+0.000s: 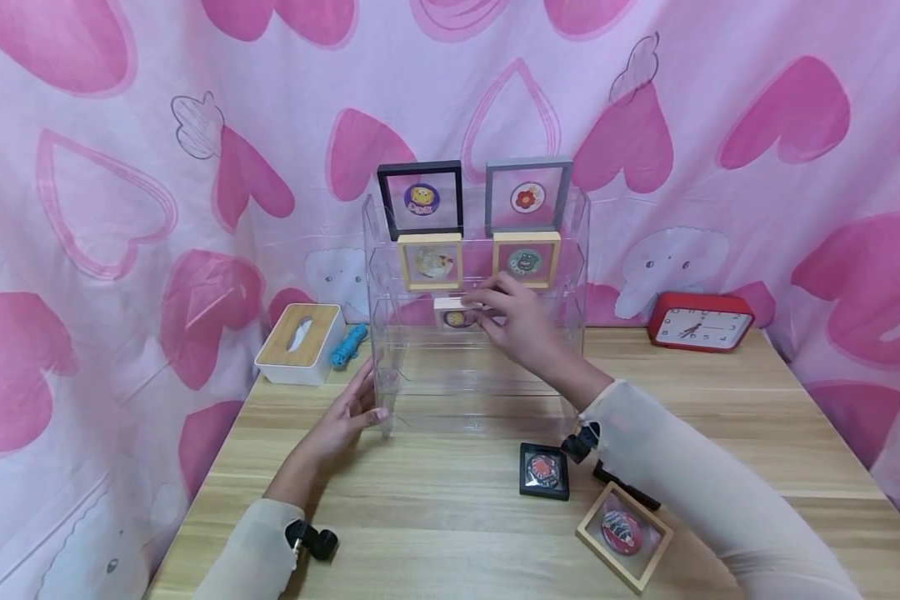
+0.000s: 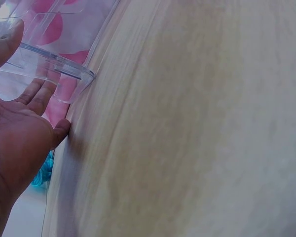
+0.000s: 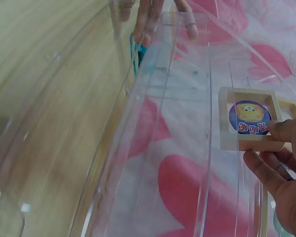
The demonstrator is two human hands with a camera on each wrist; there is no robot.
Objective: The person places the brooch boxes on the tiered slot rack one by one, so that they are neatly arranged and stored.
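Observation:
In the head view, my right hand pinches a small light-wood frame between thumb and fingers. It holds the frame at the middle level of a clear tiered display rack. A round blue badge with a yellow character is inside the frame. My left hand holds the rack's lower left side, thumb at the front edge and fingers along the outside. Above stand a black frame, a grey frame and two wooden frames, left and right.
On the table in front lie a small black frame, a wooden frame and a dark object partly under the right sleeve. A tissue box and blue cord are left of the rack; a red clock stands right.

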